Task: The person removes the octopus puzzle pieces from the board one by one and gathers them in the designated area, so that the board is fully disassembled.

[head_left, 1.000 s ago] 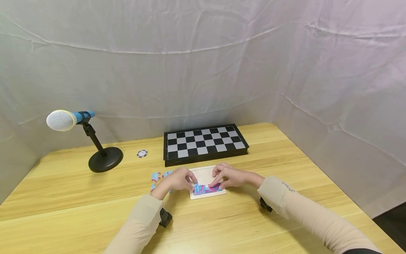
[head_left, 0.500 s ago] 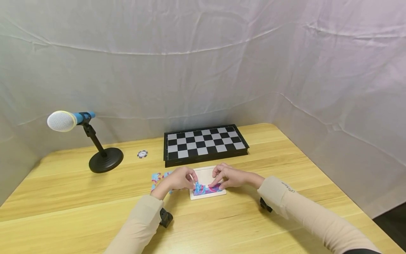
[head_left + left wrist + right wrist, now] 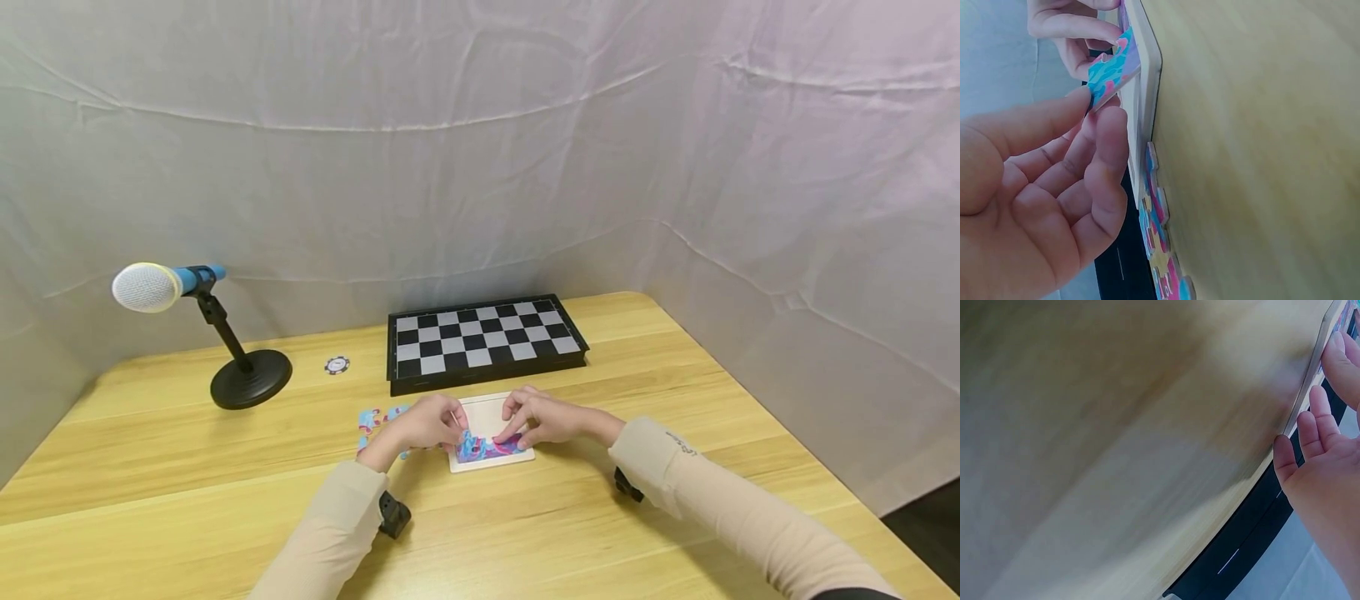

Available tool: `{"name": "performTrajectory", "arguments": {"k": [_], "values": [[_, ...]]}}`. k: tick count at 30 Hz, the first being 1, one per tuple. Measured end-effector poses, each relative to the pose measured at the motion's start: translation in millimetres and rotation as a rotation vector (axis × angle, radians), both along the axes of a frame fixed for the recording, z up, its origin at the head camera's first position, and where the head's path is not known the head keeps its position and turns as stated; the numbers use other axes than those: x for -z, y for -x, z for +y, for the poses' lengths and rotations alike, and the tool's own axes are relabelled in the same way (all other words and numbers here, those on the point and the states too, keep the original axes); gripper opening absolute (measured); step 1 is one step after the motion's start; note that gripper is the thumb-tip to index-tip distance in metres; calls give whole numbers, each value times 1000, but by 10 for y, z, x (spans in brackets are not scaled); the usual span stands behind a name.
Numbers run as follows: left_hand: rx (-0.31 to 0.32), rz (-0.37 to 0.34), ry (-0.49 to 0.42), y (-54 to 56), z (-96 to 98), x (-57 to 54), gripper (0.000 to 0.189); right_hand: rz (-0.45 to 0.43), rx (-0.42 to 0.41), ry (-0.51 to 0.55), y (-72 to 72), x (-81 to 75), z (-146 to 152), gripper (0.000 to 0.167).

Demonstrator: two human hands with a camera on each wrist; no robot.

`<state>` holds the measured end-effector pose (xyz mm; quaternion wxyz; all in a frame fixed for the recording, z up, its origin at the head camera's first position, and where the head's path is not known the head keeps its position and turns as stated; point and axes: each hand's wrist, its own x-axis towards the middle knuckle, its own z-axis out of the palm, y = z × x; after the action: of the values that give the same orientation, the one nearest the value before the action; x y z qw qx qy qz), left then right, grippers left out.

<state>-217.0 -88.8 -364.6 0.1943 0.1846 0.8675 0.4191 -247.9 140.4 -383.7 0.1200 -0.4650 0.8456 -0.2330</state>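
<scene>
A shallow white puzzle tray lies in front of me, with joined blue, pink and purple puzzle pieces along its near side. My left hand is at the tray's left side. In the left wrist view its thumb and forefinger pinch a blue-and-pink puzzle piece, tilted up with its held end above the tray. On the right, my right hand rests its fingertips on the joined pieces. The right wrist view catches that hand at the tray's edge, its little finger touching the rim.
Loose puzzle pieces lie left of the tray, partly behind my left wrist. Behind the tray sits a black-framed checkered board. A poker chip and a microphone on a black stand are farther left.
The blue-and-pink piece has lifted and tilted up at its left end in my left hand's pinch. My right hand has stayed in place.
</scene>
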Motion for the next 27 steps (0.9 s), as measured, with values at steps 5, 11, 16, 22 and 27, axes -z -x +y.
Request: {"name": "performTrajectory", "arguments": {"k": [5, 11, 16, 22, 27], "values": [[-12, -8, -11, 5, -3, 10, 7, -5, 2, 7, 3, 5, 1, 27], [-3, -4, -37, 15, -14, 8, 8, -30, 19, 19, 14, 16, 0, 26], [12, -1, -49, 20, -49, -2, 8, -48, 32, 25, 24, 16, -5, 27], [7, 5, -56, 11, -107, 4, 7, -68, 52, 28, 21, 16, 3, 33], [13, 10, -78, -7, -165, 1, 10, -69, 54, 36, 22, 19, 6, 33]]}}
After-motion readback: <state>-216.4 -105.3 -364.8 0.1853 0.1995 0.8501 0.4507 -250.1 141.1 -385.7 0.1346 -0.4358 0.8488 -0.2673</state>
